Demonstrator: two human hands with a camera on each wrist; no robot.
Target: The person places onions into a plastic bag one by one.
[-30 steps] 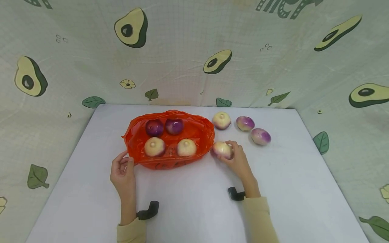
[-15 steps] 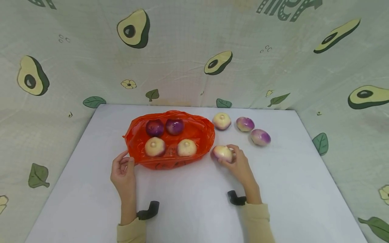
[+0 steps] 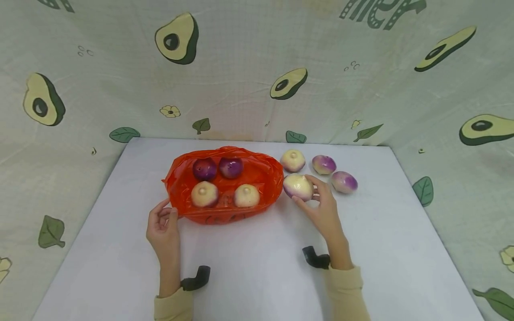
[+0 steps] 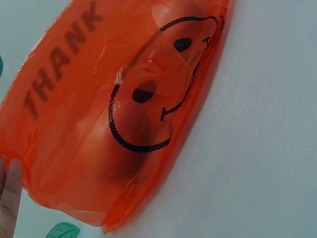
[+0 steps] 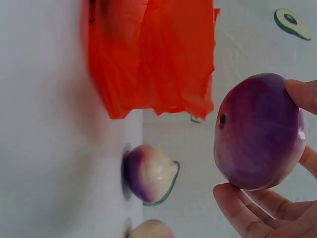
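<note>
Left wrist view showing black smiley on red bag; head view showing four turnips sitting inside. Held turnip looking glossy, creamy in head view, purple with dark spot in right wrist view. Right hand gripping it, fingers spreading around it, just beside bag's right end. Left hand pinching bag's left corner, palm falling outside left wrist view.

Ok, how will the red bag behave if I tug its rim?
The red bag is probably floppy: its rim looks wrinkled. It's likely thin and light itself, looking translucent in the left wrist view. The four vegetables inside may roll if it tilts, being round.
</note>
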